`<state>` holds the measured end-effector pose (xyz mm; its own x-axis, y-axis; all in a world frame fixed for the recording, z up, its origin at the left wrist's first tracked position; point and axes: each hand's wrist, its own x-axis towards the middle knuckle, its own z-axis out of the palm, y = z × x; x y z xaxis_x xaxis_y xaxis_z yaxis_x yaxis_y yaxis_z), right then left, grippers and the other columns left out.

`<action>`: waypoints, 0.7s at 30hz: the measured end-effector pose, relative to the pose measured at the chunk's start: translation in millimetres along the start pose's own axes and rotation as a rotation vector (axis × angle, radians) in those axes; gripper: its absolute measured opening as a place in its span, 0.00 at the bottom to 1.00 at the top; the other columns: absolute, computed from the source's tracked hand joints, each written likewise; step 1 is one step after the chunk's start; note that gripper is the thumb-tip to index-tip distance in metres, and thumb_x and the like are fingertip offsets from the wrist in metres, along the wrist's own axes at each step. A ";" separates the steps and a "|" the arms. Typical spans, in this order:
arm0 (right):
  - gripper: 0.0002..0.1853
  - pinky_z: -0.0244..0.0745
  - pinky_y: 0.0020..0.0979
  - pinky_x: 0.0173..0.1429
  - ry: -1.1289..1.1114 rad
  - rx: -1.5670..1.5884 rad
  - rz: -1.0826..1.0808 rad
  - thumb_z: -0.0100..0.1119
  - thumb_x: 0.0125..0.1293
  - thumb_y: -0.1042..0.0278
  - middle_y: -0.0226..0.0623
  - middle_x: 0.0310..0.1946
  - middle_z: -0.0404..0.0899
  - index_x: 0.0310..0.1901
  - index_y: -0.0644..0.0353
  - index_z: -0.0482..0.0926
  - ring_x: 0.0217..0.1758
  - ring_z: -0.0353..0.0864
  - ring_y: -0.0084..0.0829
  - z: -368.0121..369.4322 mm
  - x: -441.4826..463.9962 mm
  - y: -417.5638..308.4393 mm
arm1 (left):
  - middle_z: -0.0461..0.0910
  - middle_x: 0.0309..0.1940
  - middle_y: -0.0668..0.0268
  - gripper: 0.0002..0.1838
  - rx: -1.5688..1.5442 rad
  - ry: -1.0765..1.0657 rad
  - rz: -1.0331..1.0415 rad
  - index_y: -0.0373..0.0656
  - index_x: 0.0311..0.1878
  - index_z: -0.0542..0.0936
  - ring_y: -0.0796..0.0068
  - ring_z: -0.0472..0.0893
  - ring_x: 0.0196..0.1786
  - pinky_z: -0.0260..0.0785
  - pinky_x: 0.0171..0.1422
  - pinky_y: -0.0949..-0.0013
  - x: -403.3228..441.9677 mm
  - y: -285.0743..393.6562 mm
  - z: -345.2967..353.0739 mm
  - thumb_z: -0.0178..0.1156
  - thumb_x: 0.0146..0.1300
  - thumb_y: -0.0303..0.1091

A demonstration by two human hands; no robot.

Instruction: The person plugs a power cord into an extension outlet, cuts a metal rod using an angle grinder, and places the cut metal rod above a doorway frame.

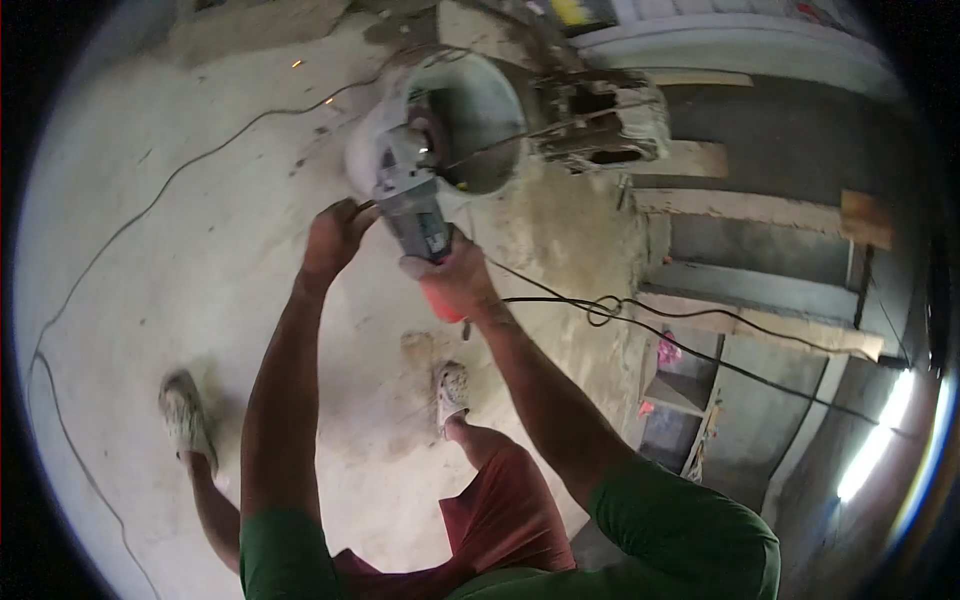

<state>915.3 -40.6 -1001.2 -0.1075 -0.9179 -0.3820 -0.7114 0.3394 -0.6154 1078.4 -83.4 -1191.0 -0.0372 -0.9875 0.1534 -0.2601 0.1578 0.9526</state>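
Note:
My right hand [463, 275] is wrapped round the rear body of a grey angle grinder [410, 212], with red showing beneath the palm. My left hand [338, 238] is closed in a fist on a short thin brown rod [369, 206] beside the grinder; whether the rod joins the tool is hard to see. The grinder's head and disc [428, 135] sit at the open mouth of a white round container [505, 95] lying on its side. From near the disc, a thin rod [560, 128] runs right towards a rough, hollow block [600, 120]. Small orange sparks [297, 64] fly at upper left.
Black cables [560, 299] stretch right from the grinder, with a loop in them. Another thin cable [165, 185] curves over the pale floor [120, 280] at left. Wooden-edged shelves [740, 205] and a lit tube lamp [875, 435] are at right. My shoes [452, 390] stand apart below.

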 end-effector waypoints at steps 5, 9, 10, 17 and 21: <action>0.33 0.83 0.36 0.52 0.036 0.037 -0.041 0.76 0.53 0.52 0.47 0.39 0.88 0.53 0.70 0.78 0.43 0.89 0.35 -23.5 -1.9 -22.9 | 0.67 0.17 0.55 0.28 -0.052 0.082 -0.216 0.34 0.24 0.74 0.66 0.63 0.21 0.62 0.29 0.60 -18.9 51.5 -40.5 0.67 0.72 0.49; 0.32 0.83 0.35 0.52 0.034 0.053 -0.054 0.76 0.53 0.54 0.46 0.39 0.87 0.54 0.70 0.78 0.43 0.88 0.34 -43.2 -17.6 -51.0 | 0.60 0.15 0.61 0.31 -0.021 0.126 -0.251 0.35 0.21 0.70 0.74 0.57 0.22 0.55 0.24 0.63 -54.4 73.9 -84.3 0.70 0.70 0.48; 0.32 0.83 0.35 0.52 0.039 0.060 -0.062 0.76 0.53 0.54 0.46 0.39 0.87 0.54 0.70 0.78 0.43 0.88 0.34 -49.4 -22.0 -59.0 | 0.60 0.15 0.61 0.31 -0.011 0.139 -0.235 0.35 0.21 0.70 0.74 0.57 0.21 0.55 0.24 0.63 -61.6 79.7 -98.2 0.71 0.69 0.48; 0.29 0.82 0.33 0.48 0.067 0.108 -0.153 0.76 0.55 0.56 0.39 0.38 0.86 0.52 0.68 0.79 0.39 0.84 0.28 -60.7 -49.7 -86.0 | 0.60 0.13 0.62 0.31 0.113 0.130 -0.233 0.36 0.20 0.71 0.70 0.56 0.19 0.55 0.23 0.61 -80.2 103.7 -155.1 0.72 0.68 0.50; 0.26 0.81 0.32 0.44 0.085 0.187 -0.190 0.75 0.56 0.58 0.35 0.37 0.85 0.50 0.67 0.79 0.37 0.82 0.24 -53.0 -56.5 -86.8 | 0.63 0.13 0.60 0.31 0.174 0.123 -0.219 0.38 0.20 0.72 0.65 0.57 0.20 0.58 0.24 0.61 -70.6 85.8 -125.3 0.71 0.68 0.53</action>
<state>946.4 -29.1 -889.6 -0.0475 -0.9800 -0.1934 -0.5850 0.1842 -0.7898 1179.6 0.4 -1087.2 0.1522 -0.9883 -0.0099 -0.4107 -0.0723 0.9089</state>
